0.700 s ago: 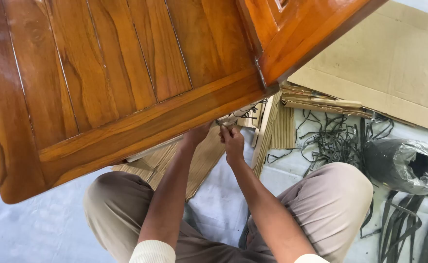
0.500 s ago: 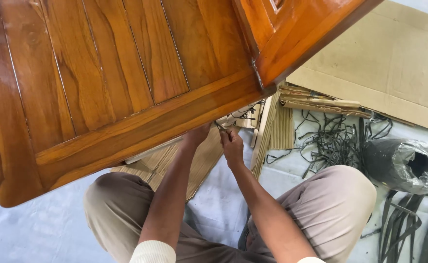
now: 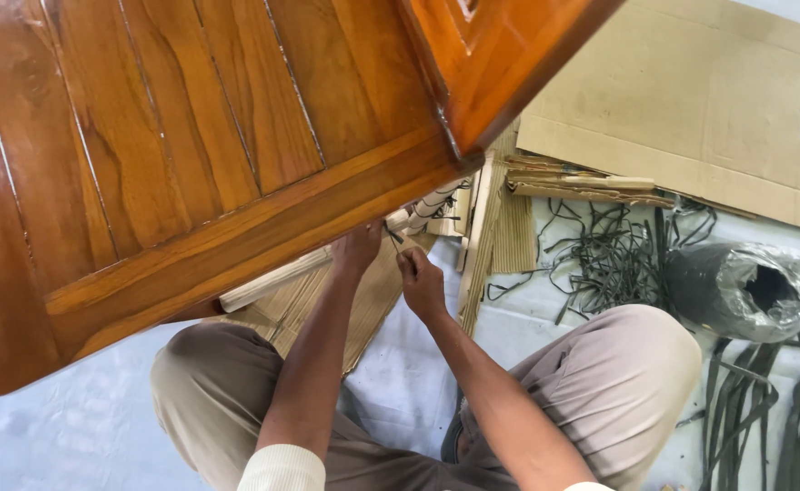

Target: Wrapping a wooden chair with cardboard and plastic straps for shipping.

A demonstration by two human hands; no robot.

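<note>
A glossy orange-brown wooden chair seat [image 3: 191, 136] fills the upper left, tilted over my lap. My left hand [image 3: 356, 247] reaches up to the seat's lower edge, its fingers partly hidden beneath the wood. My right hand [image 3: 421, 282] is closed just to the right of it, pinching a thin dark strip [image 3: 391, 236] that runs up toward the seat's underside. A bundle wrapped in pale and dark weave [image 3: 432, 207] shows just below the seat's corner. What the left hand grips is hidden.
Cardboard sheets [image 3: 691, 100] lie at the upper right, with corrugated strips [image 3: 509, 227] below them. A tangle of dark strips [image 3: 613, 255] and a plastic-wrapped dark roll [image 3: 745, 291] lie on the white floor sheet [image 3: 81, 436] at right. My bent knees [image 3: 627, 364] frame the bottom.
The view has shifted, so the seat and clutter sit further left and up. My right hand has come down and left a little, away from the seat edge, still pinching the strip.
</note>
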